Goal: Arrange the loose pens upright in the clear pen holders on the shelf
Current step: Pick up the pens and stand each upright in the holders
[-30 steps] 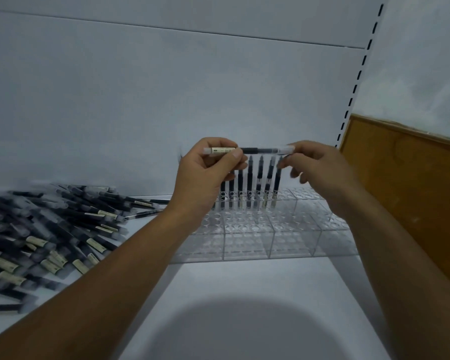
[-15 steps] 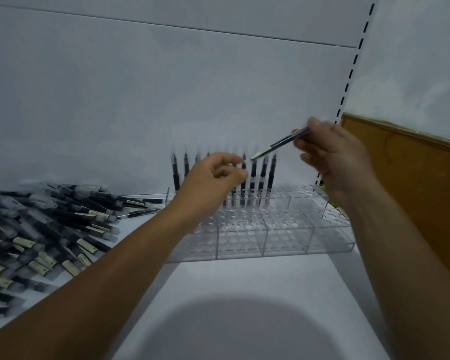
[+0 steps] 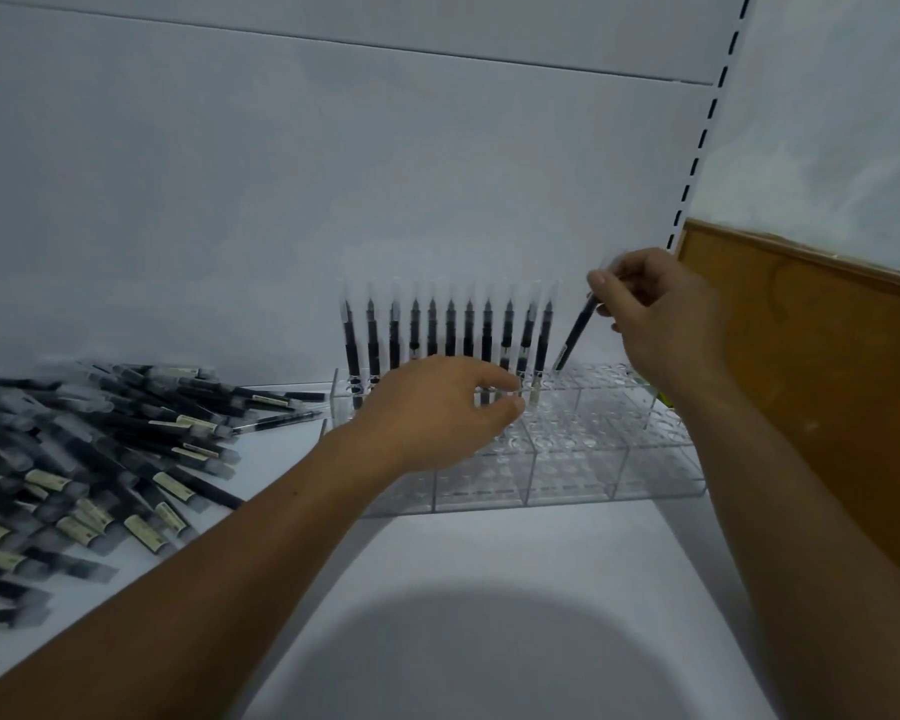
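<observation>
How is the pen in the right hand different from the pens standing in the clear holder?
The held pen leans; the standing pens are upright. The right hand pinches the held pen; the standing pens rest in the clear holder. Both are dark-barrelled pens.

A row (image 3: 450, 330) of pens stands up along the back of the holder (image 3: 567, 459) like a fence, close to the wall (image 3: 333, 200). The holes right of the row are open. A tilted pen (image 3: 575, 337) in the right hand (image 3: 661, 314) points at the first one. The left hand (image 3: 437, 413) hangs over the middle holes and covers them. The front holes on the right are open from above. A pile (image 3: 100, 449) of pens fills the left. A wood board (image 3: 827, 381) stands close on the right. The shelf (image 3: 489, 589) in front is flat and wide.
</observation>
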A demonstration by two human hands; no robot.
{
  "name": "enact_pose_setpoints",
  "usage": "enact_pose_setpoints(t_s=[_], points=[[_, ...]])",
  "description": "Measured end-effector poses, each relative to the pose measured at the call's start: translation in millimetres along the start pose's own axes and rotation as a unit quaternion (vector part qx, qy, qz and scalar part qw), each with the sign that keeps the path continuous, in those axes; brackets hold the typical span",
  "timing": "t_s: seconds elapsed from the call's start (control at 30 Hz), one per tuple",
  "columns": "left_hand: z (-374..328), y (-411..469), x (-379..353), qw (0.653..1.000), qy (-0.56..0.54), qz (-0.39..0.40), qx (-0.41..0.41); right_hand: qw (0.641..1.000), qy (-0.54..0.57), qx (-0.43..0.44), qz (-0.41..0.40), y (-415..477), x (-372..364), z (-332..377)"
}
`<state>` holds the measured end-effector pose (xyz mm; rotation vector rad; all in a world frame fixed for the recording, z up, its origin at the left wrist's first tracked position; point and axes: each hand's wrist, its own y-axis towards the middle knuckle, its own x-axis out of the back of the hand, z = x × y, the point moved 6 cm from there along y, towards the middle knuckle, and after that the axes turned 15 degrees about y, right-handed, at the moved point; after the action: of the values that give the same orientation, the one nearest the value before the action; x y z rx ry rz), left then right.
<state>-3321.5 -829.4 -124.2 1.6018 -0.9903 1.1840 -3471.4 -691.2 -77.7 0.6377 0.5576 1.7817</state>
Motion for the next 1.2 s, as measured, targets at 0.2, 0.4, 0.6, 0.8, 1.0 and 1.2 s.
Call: enact_pose_setpoints(t_s=[0.2, 0.4, 0.6, 0.8, 1.0, 1.2], points=[[-4, -1, 0, 0.998, 0.06, -0.009, 0.003, 0.997, -0.047, -0.024, 0.051, -4, -16, -13], [-5, 0, -1, 0.996, 0.083, -0.017, -0.001, 0.99, -0.112, -0.016, 0.09, -5, -23, -13], [-6, 1, -2, 0.995, 0.093, -0.015, -0.009, 0.974, -0.166, -0.058, 0.144, -8, -27, -25], [-8, 1, 0, 0.996, 0.085, -0.009, -0.018, 0.963, -0.207, -0.066, 0.157, -13, -27, -23], [-17, 2, 8, 0.992, 0.112, 0.024, -0.052, 0.978, -0.157, -0.075, 0.116, -16, -12, -9], [25, -40, 37, 0.991, 0.134, -0.017, -0.021, 0.987, -0.104, -0.015, 0.119, -23, -24, 33]])
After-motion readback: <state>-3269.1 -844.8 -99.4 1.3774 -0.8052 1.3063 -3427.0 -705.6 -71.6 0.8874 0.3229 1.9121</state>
